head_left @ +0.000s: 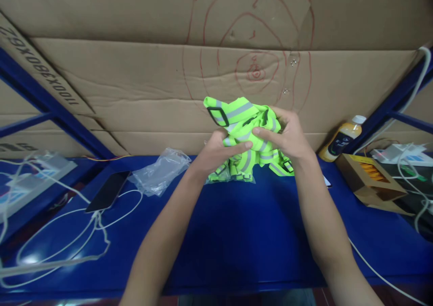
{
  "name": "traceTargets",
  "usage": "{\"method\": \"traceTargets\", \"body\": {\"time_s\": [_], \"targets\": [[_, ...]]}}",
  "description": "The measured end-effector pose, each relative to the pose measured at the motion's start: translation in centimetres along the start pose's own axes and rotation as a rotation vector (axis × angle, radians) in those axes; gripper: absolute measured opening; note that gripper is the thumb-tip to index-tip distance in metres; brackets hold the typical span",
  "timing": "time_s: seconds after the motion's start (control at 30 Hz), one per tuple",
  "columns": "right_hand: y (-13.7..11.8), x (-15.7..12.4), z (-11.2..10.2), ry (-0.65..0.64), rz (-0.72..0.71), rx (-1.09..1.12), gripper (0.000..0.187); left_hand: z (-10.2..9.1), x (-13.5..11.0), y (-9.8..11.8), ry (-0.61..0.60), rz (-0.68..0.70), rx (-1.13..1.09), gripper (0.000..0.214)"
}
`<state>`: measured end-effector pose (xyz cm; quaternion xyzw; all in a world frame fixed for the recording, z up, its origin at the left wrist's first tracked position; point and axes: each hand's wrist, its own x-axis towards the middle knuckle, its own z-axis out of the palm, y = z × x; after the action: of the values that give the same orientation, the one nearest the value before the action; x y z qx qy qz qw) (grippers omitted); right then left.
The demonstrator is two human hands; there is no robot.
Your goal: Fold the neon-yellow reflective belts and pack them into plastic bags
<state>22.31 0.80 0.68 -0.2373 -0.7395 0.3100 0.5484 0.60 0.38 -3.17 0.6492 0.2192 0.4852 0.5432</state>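
Note:
Both my hands hold a bunched neon-green reflective strap harness (241, 116) with grey stripes, raised above the blue table. My left hand (219, 150) grips its lower left side, thumb laid across the front. At the right side, my right hand (286, 134) is closed round the folds, thumb pressing on the straps. A black plastic buckle (217, 116) sticks out at the upper left of the bundle. Behind and below lie more green straps (241, 166), partly in a clear plastic bag; my hands hide some of them.
On the blue table (237, 238), a crumpled clear bag (160, 170), a phone (108, 191) and white cables lie left. A juice bottle (343, 136) and an open cardboard box (372, 182) stand right. Cardboard (135, 80) with red rings backs the table; blue posts flank it.

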Motion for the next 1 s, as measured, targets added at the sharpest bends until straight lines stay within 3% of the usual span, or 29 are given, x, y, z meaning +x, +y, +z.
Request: {"method": "traceTargets", "body": {"time_s": [0.27, 0.43, 0.5, 0.67, 0.77, 0.87, 1.0], "targets": [[-1.1, 0.0, 0.0, 0.014, -0.056, -0.32, 0.056, 0.9, -0.1, 0.6, 0.137, 0.062, 0.01, 0.045], [-0.2, 0.1, 0.7, -0.104, -0.063, -0.424, 0.089, 1.3, 0.0, -0.1, 0.276, 0.068, 0.092, 0.044], [0.0, 0.2, 0.8, -0.152, -0.064, -0.395, 0.092, 1.3, 0.1, -0.2, 0.276, 0.084, 0.128, 0.051], [0.1, 0.5, 0.3, -0.104, -0.089, -0.312, 0.076, 0.9, -0.2, 0.7, 0.119, 0.043, 0.132, 0.061], [0.4, 0.7, 0.0, 0.034, -0.069, -0.283, 0.056, 0.7, -0.5, 1.9, 0.029, -0.025, 0.186, 0.053], [0.7, 0.9, 0.3, 0.168, -0.045, -0.302, 0.033, 0.6, -0.8, 2.9, 0.004, -0.053, 0.257, 0.044], [0.7, 1.0, 1.0, 0.164, -0.085, -0.327, 0.025, -0.4, -1.1, 3.6, -0.015, -0.063, 0.317, 0.041]]}}
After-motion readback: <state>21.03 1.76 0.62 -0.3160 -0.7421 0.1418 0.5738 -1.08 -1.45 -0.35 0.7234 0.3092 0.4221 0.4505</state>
